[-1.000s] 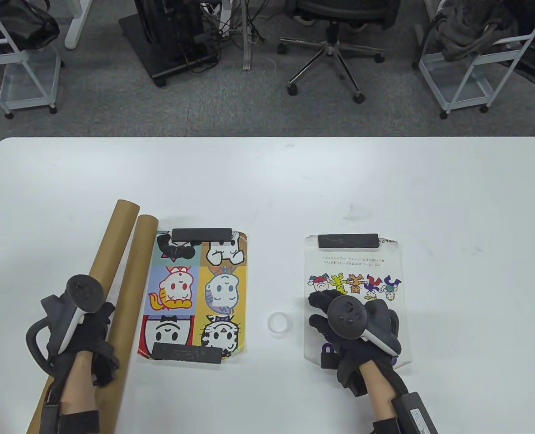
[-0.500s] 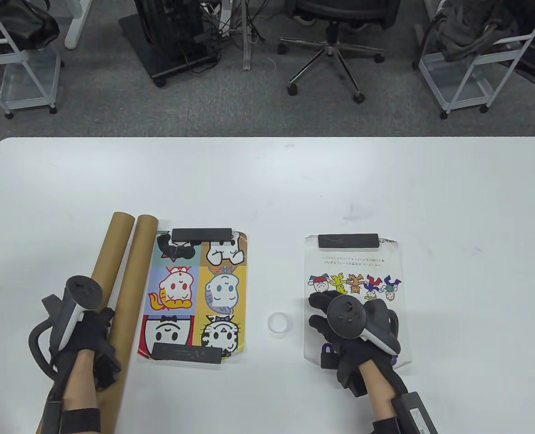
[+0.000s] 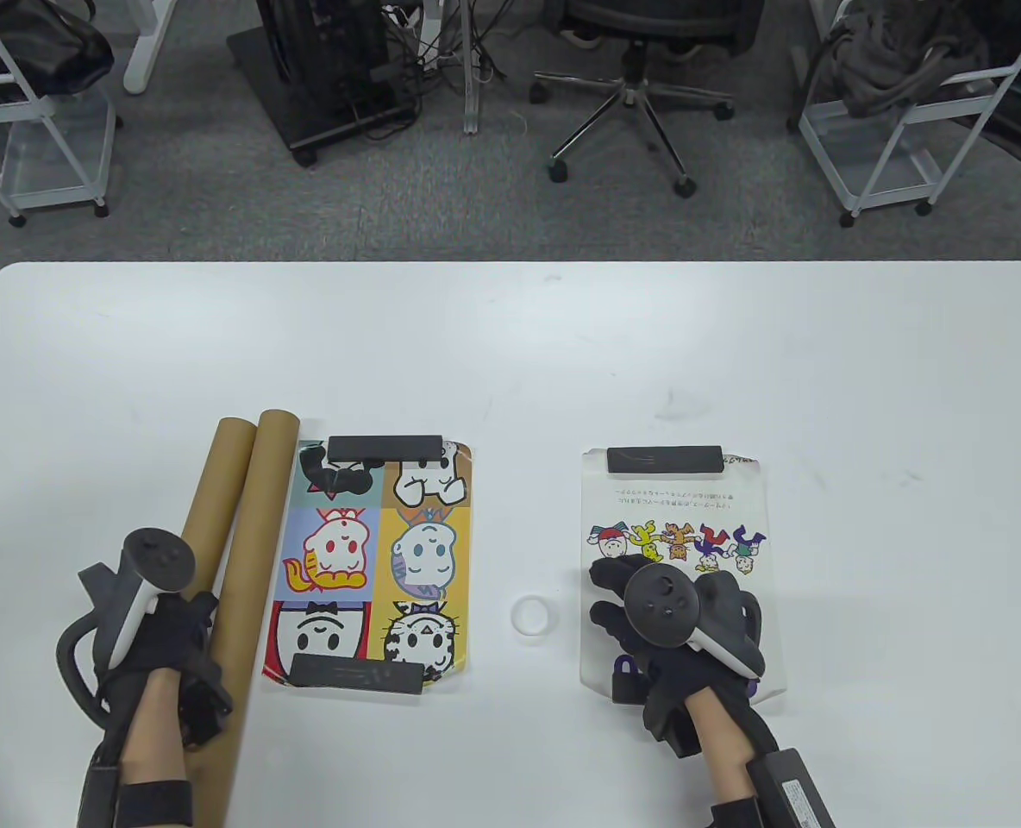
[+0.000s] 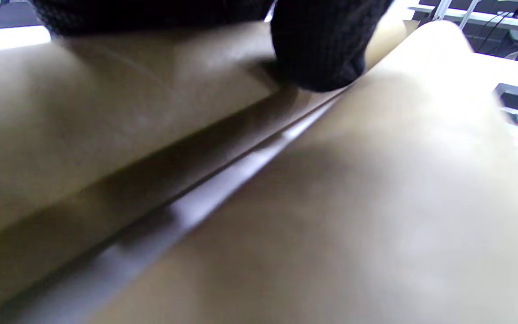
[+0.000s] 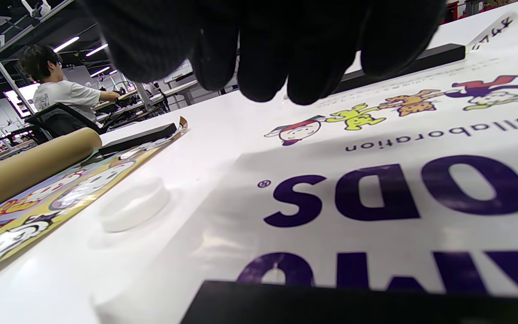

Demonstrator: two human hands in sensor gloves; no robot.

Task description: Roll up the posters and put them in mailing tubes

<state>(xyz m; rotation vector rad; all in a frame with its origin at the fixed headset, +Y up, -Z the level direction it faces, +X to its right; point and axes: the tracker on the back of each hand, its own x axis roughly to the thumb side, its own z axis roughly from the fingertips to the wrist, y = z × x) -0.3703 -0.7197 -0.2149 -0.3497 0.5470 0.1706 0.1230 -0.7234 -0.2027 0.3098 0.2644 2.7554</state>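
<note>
While the left hand (image 3: 174, 642) grips a cardboard tube (image 3: 217, 509) near the table's (image 3: 510, 345) left edge, the right hand (image 3: 657, 638) rests, fingers (image 5: 263, 67) loosely curled, above the white poster (image 3: 679, 509).

Past my white table (image 3: 510, 345) lies grey carpet (image 3: 217, 207). A black office chair (image 3: 640, 52) stands far centre, white wire carts (image 3: 898, 129) far left and right, and cables hang by a dark stand (image 3: 338, 78).

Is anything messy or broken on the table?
Nothing looks broken or spilled. Both posters, the cartoon one and the white one, lie flat under black bars, and the two cardboard tubes lie side by side.
</note>
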